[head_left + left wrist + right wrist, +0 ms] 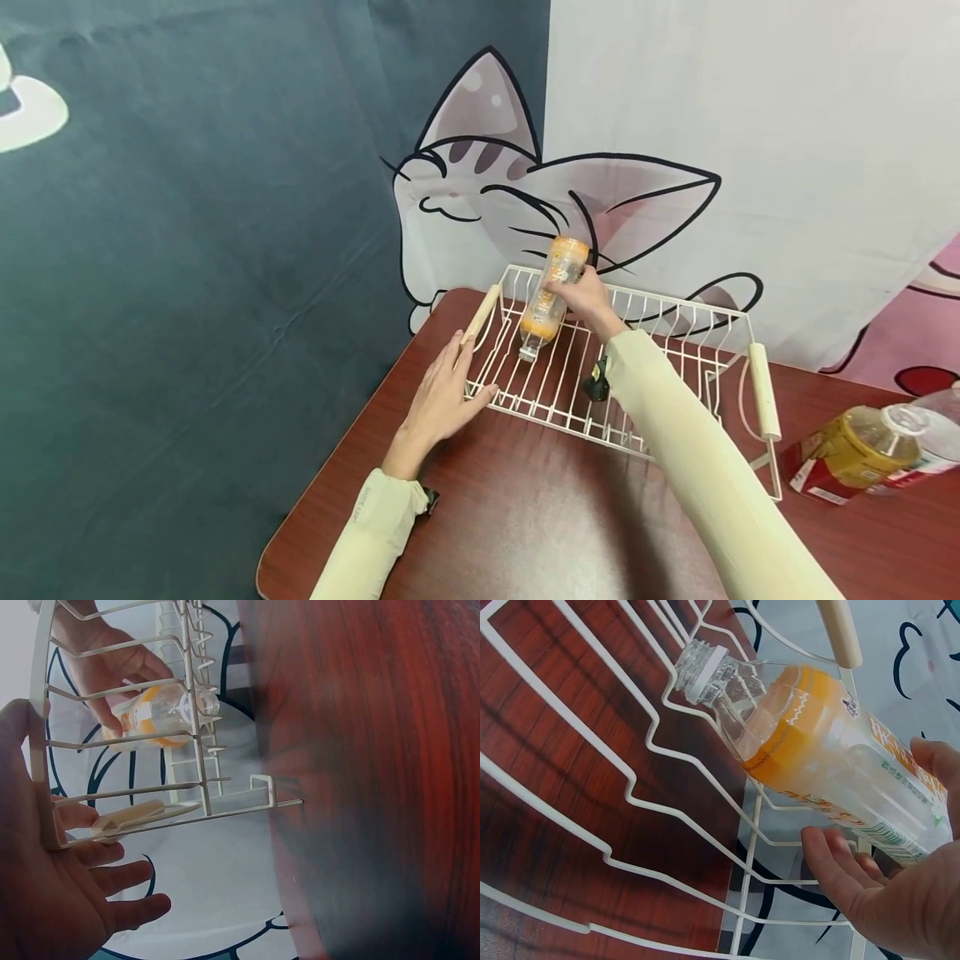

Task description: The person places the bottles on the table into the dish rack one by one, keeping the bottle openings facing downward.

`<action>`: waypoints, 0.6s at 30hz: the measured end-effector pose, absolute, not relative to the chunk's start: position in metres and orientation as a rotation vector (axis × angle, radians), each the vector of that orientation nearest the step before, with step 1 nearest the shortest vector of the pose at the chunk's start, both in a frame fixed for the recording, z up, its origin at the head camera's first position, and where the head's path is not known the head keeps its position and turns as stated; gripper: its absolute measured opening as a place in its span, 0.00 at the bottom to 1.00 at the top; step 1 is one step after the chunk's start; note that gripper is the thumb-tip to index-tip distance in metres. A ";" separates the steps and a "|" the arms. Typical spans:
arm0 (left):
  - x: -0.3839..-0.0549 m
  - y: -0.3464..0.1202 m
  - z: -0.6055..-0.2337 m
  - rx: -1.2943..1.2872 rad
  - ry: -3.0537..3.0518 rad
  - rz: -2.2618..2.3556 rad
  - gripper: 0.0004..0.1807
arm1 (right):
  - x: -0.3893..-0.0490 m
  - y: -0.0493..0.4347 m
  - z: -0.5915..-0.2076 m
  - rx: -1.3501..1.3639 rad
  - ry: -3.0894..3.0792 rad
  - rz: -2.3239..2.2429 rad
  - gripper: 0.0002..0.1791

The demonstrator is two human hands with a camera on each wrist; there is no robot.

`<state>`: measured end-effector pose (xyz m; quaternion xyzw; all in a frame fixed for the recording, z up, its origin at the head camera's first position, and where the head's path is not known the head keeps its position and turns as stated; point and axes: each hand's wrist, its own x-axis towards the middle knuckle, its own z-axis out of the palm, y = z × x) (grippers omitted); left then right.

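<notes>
Head view: the right hand (588, 297) clasps an orange-labelled plastic bottle (545, 312), tilted neck-down over the white wire dish rack (675, 300) on the brown surface (525, 517); the left hand (441, 402), fingers extended, touches the rack's end. Left wrist view: those fingers spread near a wooden handle (135, 815). Right wrist view: the bottle's neck lies just beside the wires.

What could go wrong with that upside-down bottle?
The bottle might topple: it leans, neck down, over the rack, and the right hand is holding it.

Drips might land on the table if any drink is left, because I see no cap on its mouth.

The rack might slide if bumped; the left hand at its corner doesn't seem to grip it firmly.
</notes>
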<state>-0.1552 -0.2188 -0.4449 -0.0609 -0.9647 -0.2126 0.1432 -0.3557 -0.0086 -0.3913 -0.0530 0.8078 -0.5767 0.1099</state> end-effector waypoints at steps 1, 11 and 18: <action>-0.155 -0.219 -0.445 -0.174 -2.782 -0.611 0.47 | -0.356 -0.008 -0.392 -0.166 2.380 -1.687 0.47; -0.158 -0.212 -0.446 -0.179 -2.803 -0.631 0.48 | -0.354 0.020 -0.391 -0.172 2.420 -1.642 0.51; -0.161 -0.217 -0.444 -0.176 -2.790 -0.620 0.47 | -0.340 0.048 -0.359 -0.266 2.468 -1.536 0.49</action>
